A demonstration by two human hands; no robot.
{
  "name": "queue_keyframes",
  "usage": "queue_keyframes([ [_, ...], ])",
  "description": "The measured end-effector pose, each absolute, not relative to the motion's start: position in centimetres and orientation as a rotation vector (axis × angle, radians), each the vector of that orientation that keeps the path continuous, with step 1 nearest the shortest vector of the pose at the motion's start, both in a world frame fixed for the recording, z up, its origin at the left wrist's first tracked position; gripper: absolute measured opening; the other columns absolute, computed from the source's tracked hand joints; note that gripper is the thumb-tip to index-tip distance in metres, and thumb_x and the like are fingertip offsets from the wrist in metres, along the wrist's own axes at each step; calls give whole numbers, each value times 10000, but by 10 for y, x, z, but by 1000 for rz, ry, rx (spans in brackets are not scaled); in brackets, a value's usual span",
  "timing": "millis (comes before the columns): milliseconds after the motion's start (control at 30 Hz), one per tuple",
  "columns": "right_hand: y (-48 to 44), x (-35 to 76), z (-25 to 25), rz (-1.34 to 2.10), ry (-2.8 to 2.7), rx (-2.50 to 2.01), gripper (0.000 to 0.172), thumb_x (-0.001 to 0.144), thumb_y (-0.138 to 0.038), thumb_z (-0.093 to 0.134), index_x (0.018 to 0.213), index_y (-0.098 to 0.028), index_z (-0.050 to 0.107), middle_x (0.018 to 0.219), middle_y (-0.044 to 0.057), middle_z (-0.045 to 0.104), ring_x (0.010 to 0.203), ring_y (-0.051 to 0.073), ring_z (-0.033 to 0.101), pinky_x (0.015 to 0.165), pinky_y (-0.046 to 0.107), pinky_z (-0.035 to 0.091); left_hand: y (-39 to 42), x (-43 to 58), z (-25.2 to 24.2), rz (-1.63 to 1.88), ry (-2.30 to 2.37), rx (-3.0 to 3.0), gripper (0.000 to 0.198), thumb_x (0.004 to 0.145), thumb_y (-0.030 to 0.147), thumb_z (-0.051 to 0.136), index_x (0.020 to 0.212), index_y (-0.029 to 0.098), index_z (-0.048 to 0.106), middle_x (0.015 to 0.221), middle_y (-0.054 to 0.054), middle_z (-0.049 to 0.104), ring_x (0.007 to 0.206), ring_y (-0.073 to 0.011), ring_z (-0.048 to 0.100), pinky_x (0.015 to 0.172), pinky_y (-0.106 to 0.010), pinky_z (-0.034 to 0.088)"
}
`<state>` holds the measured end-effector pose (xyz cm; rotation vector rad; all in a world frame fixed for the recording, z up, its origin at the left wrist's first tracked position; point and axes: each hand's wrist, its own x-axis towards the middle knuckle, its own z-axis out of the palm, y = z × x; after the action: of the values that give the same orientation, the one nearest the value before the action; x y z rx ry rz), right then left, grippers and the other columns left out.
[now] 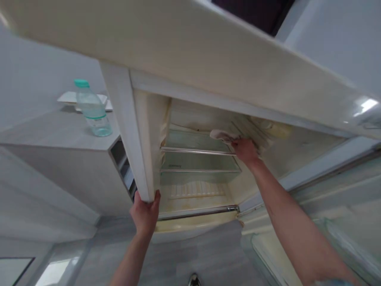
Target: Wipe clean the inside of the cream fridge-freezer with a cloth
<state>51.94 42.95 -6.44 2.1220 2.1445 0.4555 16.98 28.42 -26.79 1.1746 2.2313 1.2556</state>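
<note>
An old cream-coloured fridge (139, 131) stands open in front of me. Its left side wall is gripped by my left hand (145, 211), with thumb and fingers on either side of the edge. My right hand (244, 151) reaches inside near the right inner wall, closed on a pale cloth (222, 135) that sticks out to the left of the fingers. Just below the cloth lies the upper glass shelf (195, 141); a second glass shelf (199, 162) sits under it. Yellowish stains mark the inner walls.
To the left, a clear plastic bottle (93, 107) with a green cap stands on a light cabinet (56, 133), beside a white dish (67, 98). The opened fridge door (336, 218) with its shelves is at the right. Grey flooring (190, 254) lies below.
</note>
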Motion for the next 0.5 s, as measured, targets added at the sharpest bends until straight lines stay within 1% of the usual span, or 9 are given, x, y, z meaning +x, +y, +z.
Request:
queue_keyframes([
  [67, 403, 512, -62, 387, 2073, 2217, 373, 1053, -156, 445, 1109, -83, 807, 1123, 199, 771, 990, 273, 732, 855, 341, 514, 285, 169, -266, 1182, 2272, 1167, 527, 781, 635, 597, 1047, 181, 628, 819, -108, 658, 802, -314, 676, 700, -367, 467],
  [167, 369, 506, -62, 287, 2048, 2418, 389, 1070, -192, 433, 1073, -83, 806, 1038, 201, 774, 898, 271, 726, 817, 342, 500, 286, 167, -267, 1128, 2312, 1138, 611, 767, 688, 594, 1090, 170, 636, 853, -143, 685, 920, -394, 702, 742, -421, 514],
  [267, 338, 506, -73, 246, 2104, 2724, 374, 1053, -222, 445, 1020, -116, 802, 920, 172, 766, 791, 249, 689, 772, 329, 464, 289, 164, -270, 1146, 2306, 1119, 641, 742, 705, 623, 1104, 177, 645, 877, -152, 703, 1011, -436, 703, 813, -481, 554],
  [333, 316, 503, -85, 131, 2189, 3002, 357, 1033, -280, 466, 1017, -130, 789, 852, 135, 745, 743, 225, 654, 736, 309, 435, 291, 162, -268, 1149, 2289, 1100, 628, 722, 697, 646, 1082, 183, 653, 871, -148, 704, 1043, -456, 701, 860, -527, 566],
  [367, 303, 499, -92, -25, 2228, 3160, 356, 1020, -334, 484, 988, -136, 779, 799, 106, 721, 708, 208, 625, 704, 294, 417, 290, 162, -266, 1127, 2281, 1088, 624, 715, 699, 652, 1064, 182, 656, 869, -152, 704, 1060, -471, 698, 882, -552, 566],
  [400, 290, 493, -99, -272, 2242, 3319, 372, 1004, -405, 505, 939, -143, 761, 747, 75, 686, 674, 189, 589, 668, 279, 396, 286, 162, -262, 1095, 2278, 1081, 626, 713, 703, 653, 1055, 179, 657, 884, -161, 708, 1084, -487, 691, 908, -580, 562],
  [433, 275, 485, -106, -624, 2215, 3453, 400, 978, -485, 532, 880, -153, 732, 712, 48, 648, 654, 173, 555, 638, 265, 376, 279, 164, -257, 1059, 2281, 1077, 643, 704, 707, 660, 1063, 174, 656, 917, -173, 714, 1111, -502, 680, 939, -612, 553],
  [467, 259, 476, -113, -1051, 2124, 3541, 436, 939, -564, 567, 825, -163, 694, 695, 27, 614, 648, 160, 526, 616, 253, 363, 269, 166, -251, 1043, 2281, 1067, 674, 691, 708, 676, 1091, 167, 651, 967, -185, 719, 1150, -511, 664, 980, -641, 536],
  [500, 242, 465, -120, -1526, 1979, 3552, 470, 896, -628, 609, 802, -171, 661, 721, 17, 603, 676, 154, 521, 619, 242, 366, 255, 171, -245, 1030, 2257, 1061, 708, 690, 704, 687, 1148, 166, 641, 1043, -191, 722, 1199, -509, 643, 1030, -660, 512],
])
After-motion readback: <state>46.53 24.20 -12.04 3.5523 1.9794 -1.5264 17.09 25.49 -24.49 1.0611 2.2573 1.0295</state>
